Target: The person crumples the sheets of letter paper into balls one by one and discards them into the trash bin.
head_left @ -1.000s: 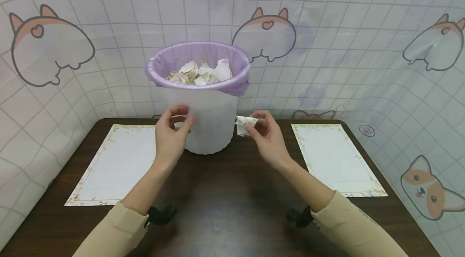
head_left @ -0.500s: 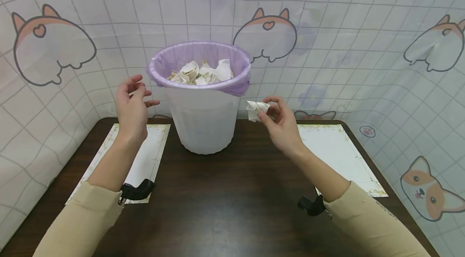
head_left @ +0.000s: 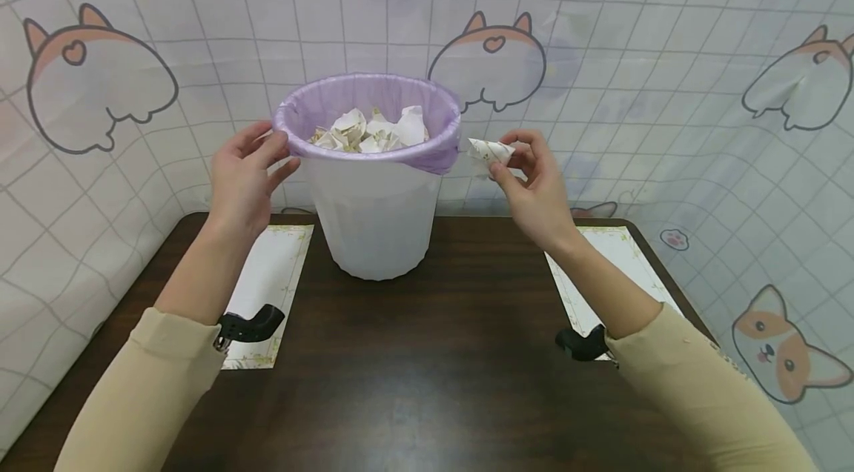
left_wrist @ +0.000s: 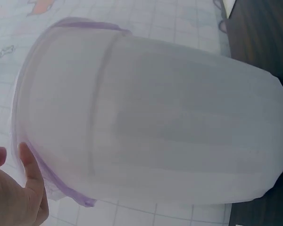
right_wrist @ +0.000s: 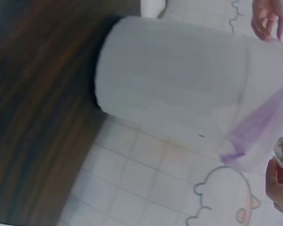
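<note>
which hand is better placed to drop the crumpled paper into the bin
Right, I'd say: the right hand pinches the crumpled paper just outside the white bin, beside its purple liner. The left hand, at the liner's opposite edge, holds no paper.

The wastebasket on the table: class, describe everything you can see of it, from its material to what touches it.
The wastebasket stands upright on the dark wood-grained table. Its whitish, cloudy wall looks like plastic, tapering to a narrower base with a scalloped lower edge. A glossy light purple bin liner is folded over the top, hanging lower at the front right. Crumpled white paper pieces lie inside. The left hand touches the lined rim at its left side.
</note>
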Tool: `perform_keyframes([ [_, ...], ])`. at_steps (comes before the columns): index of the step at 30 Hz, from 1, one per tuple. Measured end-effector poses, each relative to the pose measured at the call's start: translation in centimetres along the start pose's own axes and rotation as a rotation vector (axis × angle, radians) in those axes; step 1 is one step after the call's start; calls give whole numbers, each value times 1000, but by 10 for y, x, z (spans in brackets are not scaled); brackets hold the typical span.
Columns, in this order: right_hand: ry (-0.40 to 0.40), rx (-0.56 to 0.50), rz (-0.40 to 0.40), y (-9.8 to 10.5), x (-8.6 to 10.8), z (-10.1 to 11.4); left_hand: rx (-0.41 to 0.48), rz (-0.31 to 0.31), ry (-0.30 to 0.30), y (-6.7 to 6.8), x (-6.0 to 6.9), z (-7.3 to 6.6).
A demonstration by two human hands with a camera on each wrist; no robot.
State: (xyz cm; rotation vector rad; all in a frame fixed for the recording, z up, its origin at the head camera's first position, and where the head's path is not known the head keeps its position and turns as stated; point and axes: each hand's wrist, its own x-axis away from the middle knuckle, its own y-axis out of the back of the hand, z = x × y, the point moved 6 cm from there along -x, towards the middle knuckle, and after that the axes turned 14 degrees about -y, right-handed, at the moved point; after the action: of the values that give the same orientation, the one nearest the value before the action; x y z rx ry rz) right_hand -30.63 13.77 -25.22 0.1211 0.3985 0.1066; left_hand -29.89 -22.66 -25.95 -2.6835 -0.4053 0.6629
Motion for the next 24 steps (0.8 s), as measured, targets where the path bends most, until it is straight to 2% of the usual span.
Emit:
perform_keyframes([
  [5,62,4,-23,2,-12,16,-9,3,59,-3,-4,2],
  [10,88,10,-24,-3,-22,28,24,9,107,-4,-6,4],
  [18,72,64,14,-24,-41,35,72,0,127,-5,-9,2],
  [24,130,142,32,-43,-56,39,102,-10,136,-7,-10,0],
])
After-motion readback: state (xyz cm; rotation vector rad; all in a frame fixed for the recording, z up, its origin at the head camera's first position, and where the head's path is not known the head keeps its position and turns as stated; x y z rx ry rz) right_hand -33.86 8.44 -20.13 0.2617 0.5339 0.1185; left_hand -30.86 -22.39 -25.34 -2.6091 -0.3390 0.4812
